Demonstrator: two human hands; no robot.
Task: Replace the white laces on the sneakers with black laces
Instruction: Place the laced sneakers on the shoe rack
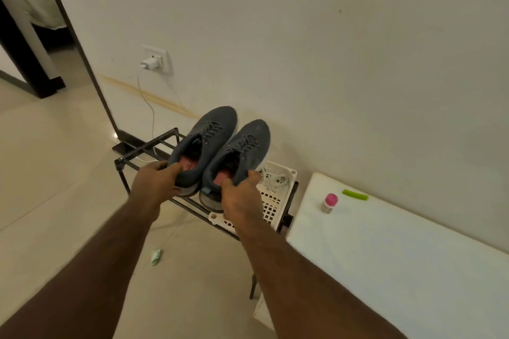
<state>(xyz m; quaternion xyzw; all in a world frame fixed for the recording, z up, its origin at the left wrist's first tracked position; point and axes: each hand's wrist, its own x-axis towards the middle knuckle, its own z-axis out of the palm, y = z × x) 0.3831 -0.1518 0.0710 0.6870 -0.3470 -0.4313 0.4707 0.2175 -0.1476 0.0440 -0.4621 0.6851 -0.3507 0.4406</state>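
Two dark grey-blue sneakers with pink insoles and dark laces are side by side over a black metal rack (143,146), toes towards the wall. My left hand (157,181) grips the heel of the left sneaker (209,132), fingers curled into its opening. The heel collar of the right sneaker (245,146) is gripped by my right hand (241,195), thumb inside. Whether the soles rest on the rack or hang just above it I cannot tell. A white cord (276,180), perhaps laces or a cable, lies in a white basket.
The white perforated basket (271,206) sits on the rack's right end. A white table (399,256) at the right holds a pink-capped bottle (329,203) and a green object (355,194). A charger (150,63) hangs from the wall socket. A crumpled scrap (156,257) lies on the floor.
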